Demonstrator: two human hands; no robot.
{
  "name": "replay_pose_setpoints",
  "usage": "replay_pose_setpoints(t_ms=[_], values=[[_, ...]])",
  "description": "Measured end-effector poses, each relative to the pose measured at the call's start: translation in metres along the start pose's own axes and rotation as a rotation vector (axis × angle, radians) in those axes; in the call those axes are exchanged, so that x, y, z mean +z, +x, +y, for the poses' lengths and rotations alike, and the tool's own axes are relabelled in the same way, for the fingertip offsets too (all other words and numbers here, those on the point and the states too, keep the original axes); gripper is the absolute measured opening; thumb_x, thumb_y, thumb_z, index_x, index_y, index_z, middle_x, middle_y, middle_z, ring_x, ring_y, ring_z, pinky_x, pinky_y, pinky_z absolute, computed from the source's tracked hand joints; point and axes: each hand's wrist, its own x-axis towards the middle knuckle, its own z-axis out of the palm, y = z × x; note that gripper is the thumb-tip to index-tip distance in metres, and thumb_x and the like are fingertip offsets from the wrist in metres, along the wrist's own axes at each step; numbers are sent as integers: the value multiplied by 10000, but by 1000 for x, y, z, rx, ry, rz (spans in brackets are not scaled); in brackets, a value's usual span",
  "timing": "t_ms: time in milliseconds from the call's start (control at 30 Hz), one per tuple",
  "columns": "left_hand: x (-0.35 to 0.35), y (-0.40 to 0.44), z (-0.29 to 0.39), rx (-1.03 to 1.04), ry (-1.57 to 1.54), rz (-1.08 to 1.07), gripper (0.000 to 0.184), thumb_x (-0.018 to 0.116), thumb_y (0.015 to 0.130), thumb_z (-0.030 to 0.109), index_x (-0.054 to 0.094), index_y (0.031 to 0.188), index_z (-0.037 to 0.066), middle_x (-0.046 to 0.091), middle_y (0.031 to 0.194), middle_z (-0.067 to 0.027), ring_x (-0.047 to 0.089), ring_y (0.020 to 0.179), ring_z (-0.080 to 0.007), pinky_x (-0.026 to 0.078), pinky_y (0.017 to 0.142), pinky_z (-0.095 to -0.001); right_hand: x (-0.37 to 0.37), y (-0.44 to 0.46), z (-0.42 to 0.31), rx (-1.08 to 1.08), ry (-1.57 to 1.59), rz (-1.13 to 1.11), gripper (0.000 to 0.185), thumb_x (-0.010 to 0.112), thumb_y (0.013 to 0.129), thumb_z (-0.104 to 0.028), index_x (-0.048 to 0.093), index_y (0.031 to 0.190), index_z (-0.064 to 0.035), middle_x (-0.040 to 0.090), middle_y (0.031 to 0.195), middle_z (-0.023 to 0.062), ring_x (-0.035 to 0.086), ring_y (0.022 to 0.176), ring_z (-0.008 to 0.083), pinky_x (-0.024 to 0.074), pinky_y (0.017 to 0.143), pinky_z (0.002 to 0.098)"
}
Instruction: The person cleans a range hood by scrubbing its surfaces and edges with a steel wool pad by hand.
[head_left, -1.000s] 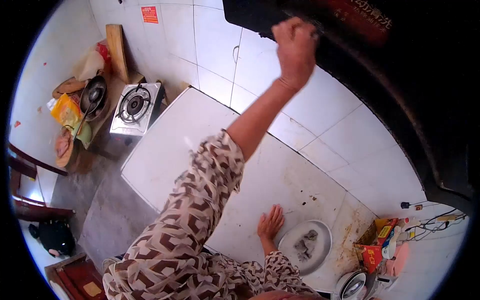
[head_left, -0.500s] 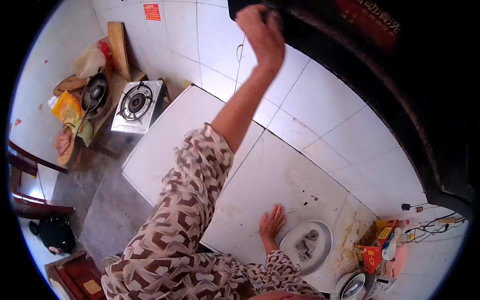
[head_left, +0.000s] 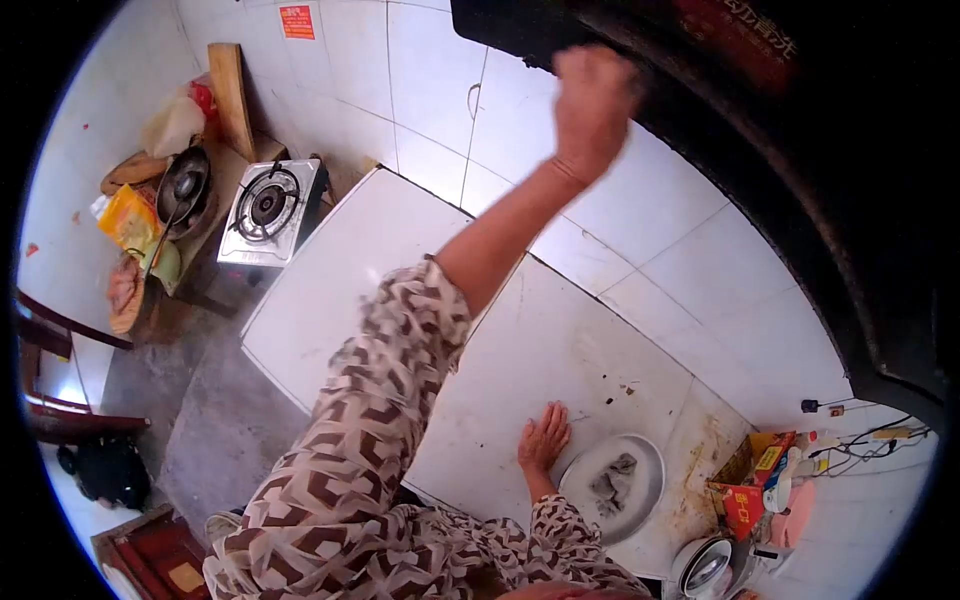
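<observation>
My left hand (head_left: 598, 108) is raised to the lower edge of the black range hood (head_left: 790, 190). Its fingers are curled and slightly blurred; anything held in them is hidden against the dark hood. My right hand (head_left: 543, 440) lies flat on the white countertop (head_left: 480, 400), fingers stretched out, with nothing in it. Just to its right sits a round white basin (head_left: 650, 500) with a wet, grey crumpled cloth (head_left: 614, 485) inside.
Dark crumbs (head_left: 627, 390) dot the counter behind the basin. A red box (head_left: 742, 508) and metal bowls (head_left: 703, 565) stand at the right, below hanging cables (head_left: 865, 455). At the left are a gas stove (head_left: 268, 212), a wok (head_left: 185, 185) and a wooden board (head_left: 231, 100).
My left hand has moved right and slightly down along the hood's lower edge. My right hand stays flat on the counter. The view has shifted only slightly.
</observation>
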Motion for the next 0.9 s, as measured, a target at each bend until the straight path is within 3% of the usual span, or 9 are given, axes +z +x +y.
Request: replay_pose_setpoints(t_ms=[67,133,233,267,367,467,533,633,900], values=[[-24,26,-42,-183,-36,159,237,655,768,-22,527,961,28,524,911,-134,511,851,-305,416,789,-376,0,-1,-1,7,6,9,608,559,903,-284,337,1422,-57,300,1498,128,249,1395,302,205,1097,522],[-29,37,-39,-153,35,233,199,635,798,-19,516,955,16,509,886,-130,516,854,-299,412,789,-366,-2,-2,-1,7,21,3,608,561,900,-278,338,1421,-56,303,1497,125,247,1396,298,207,1096,521],[2,4,-2,37,63,94,278,665,712,-11,551,954,67,522,932,-149,482,895,-344,411,805,-419,-4,5,-1,19,28,-6,611,566,893,-274,342,1417,-55,312,1492,122,248,1397,295,211,1093,523],[3,3,27,-48,-80,-51,291,668,709,-3,557,967,73,526,942,-151,485,907,-355,423,826,-416,-2,5,-1,23,22,-12,611,566,892,-272,342,1417,-54,315,1490,122,248,1397,295,212,1092,523],[-4,13,-22,-11,48,133,288,696,723,19,544,967,48,544,931,-140,502,918,-331,399,817,-416,0,3,-1,24,25,-12,607,565,893,-268,344,1416,-53,317,1489,122,247,1398,298,210,1092,526],[-37,60,-30,-397,-42,155,116,573,864,14,511,962,15,508,934,-175,495,928,-313,388,827,-476,4,4,1,6,24,29,602,562,895,-268,345,1414,-53,317,1490,123,248,1398,301,208,1093,528],[-19,27,-38,-88,77,245,212,638,816,30,511,983,4,517,924,-163,495,919,-333,398,826,-410,3,-4,-1,10,26,10,598,558,896,-268,347,1412,-51,317,1489,125,250,1397,302,208,1093,528],[-26,9,-37,-70,64,82,229,622,815,10,500,1008,-2,498,944,-176,487,908,-345,390,839,-415,-4,2,2,15,20,-25,589,551,901,-265,349,1410,-49,316,1489,131,254,1394,305,209,1093,526],[-42,81,-46,-59,77,66,182,595,865,75,487,996,8,494,951,-183,475,893,-336,382,798,-419,-10,5,-3,11,49,-34,589,548,906,-265,343,1416,-51,302,1496,134,245,1397,302,199,1098,516]])
